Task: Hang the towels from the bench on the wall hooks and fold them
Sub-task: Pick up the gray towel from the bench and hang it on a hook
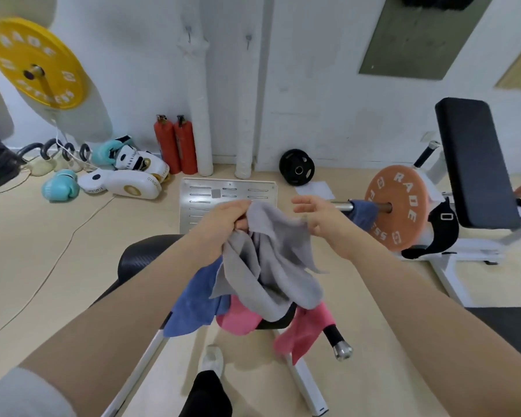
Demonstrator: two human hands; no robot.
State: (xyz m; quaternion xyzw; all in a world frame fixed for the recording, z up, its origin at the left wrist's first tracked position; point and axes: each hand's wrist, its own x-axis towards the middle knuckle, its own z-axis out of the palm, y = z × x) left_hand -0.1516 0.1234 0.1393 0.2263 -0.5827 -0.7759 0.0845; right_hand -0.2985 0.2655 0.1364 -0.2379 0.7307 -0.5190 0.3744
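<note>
My left hand (226,219) grips the top edge of a grey towel (268,266) and holds it up over the black bench (139,260). My right hand (316,215) hovers just right of the towel's upper corner with relaxed, spread fingers; whether it touches the cloth is unclear. A blue towel (193,302) and a pink towel (304,329) lie draped over the bench under the grey one. Two wall hooks (189,33) (248,40) stick out of the white wall ahead, with nothing hanging on them. Another blue cloth (363,213) hangs on a barbell to the right.
A barbell with an orange plate (397,206) and a second black bench (475,164) stand at right. Two red fire extinguishers (176,145), boxing gloves (60,185) and pads lie along the wall. A yellow plate (35,63) is at upper left. A metal floor panel (205,194) lies ahead.
</note>
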